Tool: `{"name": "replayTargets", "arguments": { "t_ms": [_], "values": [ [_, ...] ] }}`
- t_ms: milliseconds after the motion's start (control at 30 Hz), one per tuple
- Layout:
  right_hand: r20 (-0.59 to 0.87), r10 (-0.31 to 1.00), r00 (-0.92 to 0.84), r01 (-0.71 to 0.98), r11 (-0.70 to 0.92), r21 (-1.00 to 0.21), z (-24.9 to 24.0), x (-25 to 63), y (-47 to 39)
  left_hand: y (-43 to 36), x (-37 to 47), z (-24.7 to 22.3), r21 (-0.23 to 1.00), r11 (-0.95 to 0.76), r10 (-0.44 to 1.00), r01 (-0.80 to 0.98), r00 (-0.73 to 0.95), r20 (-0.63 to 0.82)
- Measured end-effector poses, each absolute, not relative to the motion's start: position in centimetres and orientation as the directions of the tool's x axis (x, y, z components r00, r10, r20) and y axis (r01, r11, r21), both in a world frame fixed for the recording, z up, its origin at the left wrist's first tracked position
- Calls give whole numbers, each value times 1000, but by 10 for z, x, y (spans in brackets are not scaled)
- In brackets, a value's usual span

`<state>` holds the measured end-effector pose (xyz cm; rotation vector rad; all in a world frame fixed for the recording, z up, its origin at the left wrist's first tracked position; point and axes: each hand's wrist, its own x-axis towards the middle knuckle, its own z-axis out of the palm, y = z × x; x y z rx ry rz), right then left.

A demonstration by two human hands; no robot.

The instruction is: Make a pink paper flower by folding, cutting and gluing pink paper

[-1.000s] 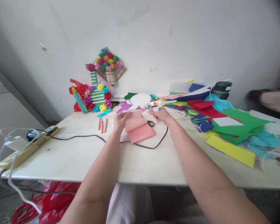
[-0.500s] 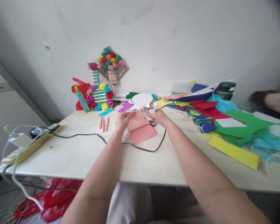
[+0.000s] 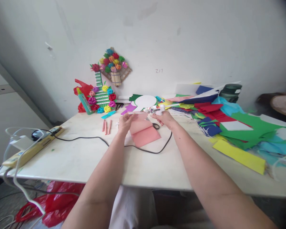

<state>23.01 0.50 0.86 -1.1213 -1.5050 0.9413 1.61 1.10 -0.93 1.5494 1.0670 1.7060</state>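
My left hand (image 3: 125, 122) pinches a pale pink strip (image 3: 136, 112). My right hand (image 3: 166, 119) grips a white glue gun (image 3: 162, 108), tip near it.

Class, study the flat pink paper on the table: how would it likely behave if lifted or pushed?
The pink paper looks thin, so it would probably feel light and sag if lifted by a corner. A line crosses it, perhaps a fold or overlapping edge, so it may hinge or separate there. Pushed, it might slide, since the table looks smooth.
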Motion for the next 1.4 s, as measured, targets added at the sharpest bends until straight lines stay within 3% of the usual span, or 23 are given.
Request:
{"name": "replayTargets", "arguments": {
  "t_ms": [500, 933, 1400],
  "values": [
    [256, 960, -111, 187, 273, -944, 8, 223, 6, 8, 16, -7, 802, -533, 798, 267, -157, 582],
    [279, 953, -123, 164, 296, -941, 12, 218, 3, 6, 19, -6, 819, -534, 816, 210, -126, 564],
    [291, 941, -173, 201, 323, -925, 15, 210, -3, 4, 22, -3, 804, -534, 811, 263, -112, 575]
  ]
}}
